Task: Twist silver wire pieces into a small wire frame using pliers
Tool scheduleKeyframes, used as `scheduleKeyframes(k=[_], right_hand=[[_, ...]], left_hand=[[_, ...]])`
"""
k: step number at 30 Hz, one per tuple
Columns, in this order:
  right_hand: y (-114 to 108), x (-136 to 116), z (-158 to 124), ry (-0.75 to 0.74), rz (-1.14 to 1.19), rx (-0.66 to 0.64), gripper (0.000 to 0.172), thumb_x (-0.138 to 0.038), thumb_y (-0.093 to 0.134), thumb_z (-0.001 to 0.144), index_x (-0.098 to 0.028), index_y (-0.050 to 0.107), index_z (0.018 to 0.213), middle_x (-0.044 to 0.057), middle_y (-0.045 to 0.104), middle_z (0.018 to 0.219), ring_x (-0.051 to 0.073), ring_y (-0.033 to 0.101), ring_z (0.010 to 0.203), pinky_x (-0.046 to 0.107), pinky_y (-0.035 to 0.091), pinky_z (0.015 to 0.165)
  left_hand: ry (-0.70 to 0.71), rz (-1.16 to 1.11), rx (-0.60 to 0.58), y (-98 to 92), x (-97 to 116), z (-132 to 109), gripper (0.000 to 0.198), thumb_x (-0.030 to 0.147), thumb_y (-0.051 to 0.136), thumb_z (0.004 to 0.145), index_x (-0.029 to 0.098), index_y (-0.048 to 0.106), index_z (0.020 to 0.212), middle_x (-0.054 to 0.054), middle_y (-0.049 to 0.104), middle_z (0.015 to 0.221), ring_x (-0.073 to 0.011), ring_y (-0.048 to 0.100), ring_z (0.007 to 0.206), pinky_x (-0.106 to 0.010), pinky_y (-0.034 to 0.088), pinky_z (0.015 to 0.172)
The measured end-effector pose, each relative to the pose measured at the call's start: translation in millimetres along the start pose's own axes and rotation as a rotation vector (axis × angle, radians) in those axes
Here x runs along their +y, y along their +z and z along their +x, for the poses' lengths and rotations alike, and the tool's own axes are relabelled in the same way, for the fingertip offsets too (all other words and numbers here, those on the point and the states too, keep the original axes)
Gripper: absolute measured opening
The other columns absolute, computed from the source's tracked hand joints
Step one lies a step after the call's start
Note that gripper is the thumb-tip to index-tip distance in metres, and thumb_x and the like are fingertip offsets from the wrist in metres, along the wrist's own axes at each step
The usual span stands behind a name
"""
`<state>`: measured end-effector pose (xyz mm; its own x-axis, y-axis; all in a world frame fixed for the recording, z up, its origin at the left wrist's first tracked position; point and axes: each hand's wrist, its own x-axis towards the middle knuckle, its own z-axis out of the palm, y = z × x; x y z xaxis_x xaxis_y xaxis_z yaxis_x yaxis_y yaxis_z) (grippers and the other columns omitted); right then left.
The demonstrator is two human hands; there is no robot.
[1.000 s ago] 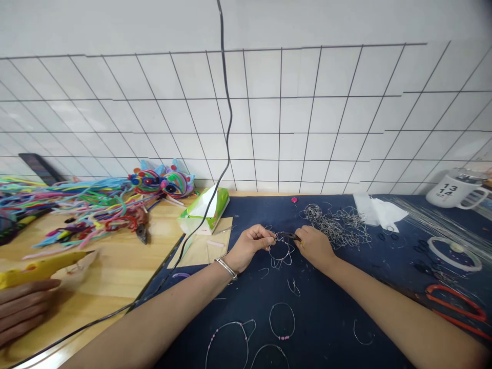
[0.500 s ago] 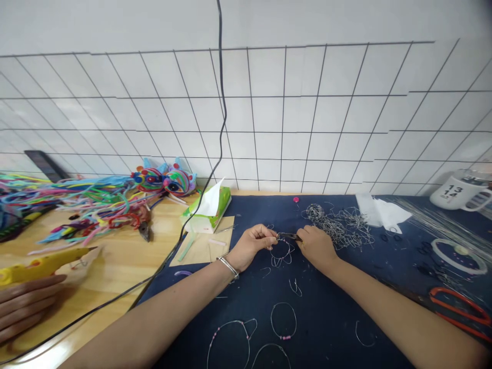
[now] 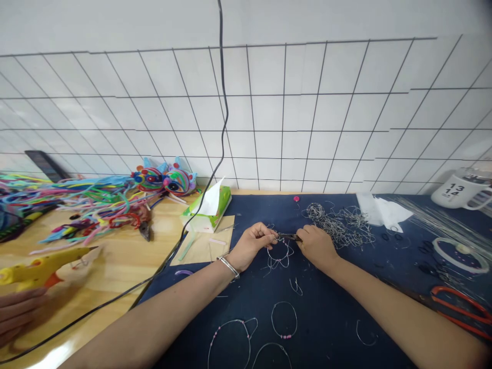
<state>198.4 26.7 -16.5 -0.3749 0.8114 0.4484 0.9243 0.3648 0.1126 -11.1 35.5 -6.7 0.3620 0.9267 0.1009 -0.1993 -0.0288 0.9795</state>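
Note:
My left hand [image 3: 258,243] pinches the top of a thin wire ring [image 3: 279,259] with small pink beads and wire loops round its edge. In my right hand [image 3: 315,245] is a pair of dark pliers [image 3: 289,237], its jaws pointing left and meeting the wire beside my left fingertips. Exactly how the jaws grip the wire is too small to tell. Below lie a small beaded wire ring [image 3: 284,321], a larger beaded ring [image 3: 229,324] and a bent scrap of wire [image 3: 295,287] on the dark blue mat [image 3: 326,318].
At the left, a co-worker's hand [image 3: 19,313] is by a yellow glue gun [image 3: 42,267]. A black cable [image 3: 222,118] hangs down past a tissue pack [image 3: 210,207]. Rightward are tangled wire [image 3: 340,224], orange-handled scissors [image 3: 461,307] and a white mug [image 3: 457,190]. Colourful pipe cleaners [image 3: 96,192] lie at far left.
The wire ring in my left hand has turned slightly, its loops now hanging differently. The co-worker's hand has shifted down and left on the glue gun, showing its orange trigger.

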Motion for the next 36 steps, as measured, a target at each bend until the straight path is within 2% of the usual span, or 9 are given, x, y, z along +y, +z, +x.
scheduleKeyframes(k=[8, 17, 24, 36], right_hand=[[-1.7, -0.5, -0.2, 0.01, -0.013, 0.001, 0.013, -0.026, 0.044, 0.08, -0.019, 0.052, 0.072, 0.003, 0.051, 0.072, 0.014, 0.043, 0.072, 0.025, 0.028, 0.068], [-4.1, -3.9, 0.0, 0.02, -0.042, 0.028, 0.013, -0.025, 0.045, 0.079, -0.019, 0.053, 0.071, 0.003, 0.051, 0.07, 0.015, 0.042, 0.071, 0.026, 0.025, 0.066], [-4.9, -4.0, -0.3, 0.037, -0.051, 0.012, 0.012, -0.026, 0.045, 0.079, -0.019, 0.053, 0.072, 0.003, 0.051, 0.072, 0.015, 0.042, 0.071, 0.026, 0.024, 0.065], [-9.3, -4.2, 0.3, -0.016, -0.042, 0.003, 0.014, -0.026, 0.045, 0.079, -0.019, 0.053, 0.072, 0.004, 0.05, 0.071, 0.016, 0.041, 0.072, 0.028, 0.024, 0.067]], left_hand=[[-0.003, 0.04, 0.008, 0.8, 0.6, 0.0, 0.02, 0.029, 0.059, 0.073, 0.012, 0.049, 0.075, -0.007, 0.062, 0.084, -0.0128, 0.06, 0.071, -0.021, 0.045, 0.055], [0.02, 0.092, -0.007, 3.0, 1.3, -1.6, 0.019, 0.028, 0.06, 0.072, 0.012, 0.05, 0.072, -0.005, 0.061, 0.082, -0.0101, 0.057, 0.067, -0.021, 0.044, 0.055], [0.032, 0.098, -0.012, 1.5, -1.5, -1.0, 0.019, 0.027, 0.058, 0.073, 0.012, 0.047, 0.071, -0.006, 0.06, 0.085, -0.0113, 0.057, 0.07, -0.021, 0.043, 0.055], [0.04, 0.103, -0.025, 2.1, 1.1, -2.6, 0.018, 0.027, 0.056, 0.075, 0.012, 0.046, 0.071, -0.006, 0.059, 0.089, -0.0091, 0.056, 0.067, -0.021, 0.043, 0.055]])
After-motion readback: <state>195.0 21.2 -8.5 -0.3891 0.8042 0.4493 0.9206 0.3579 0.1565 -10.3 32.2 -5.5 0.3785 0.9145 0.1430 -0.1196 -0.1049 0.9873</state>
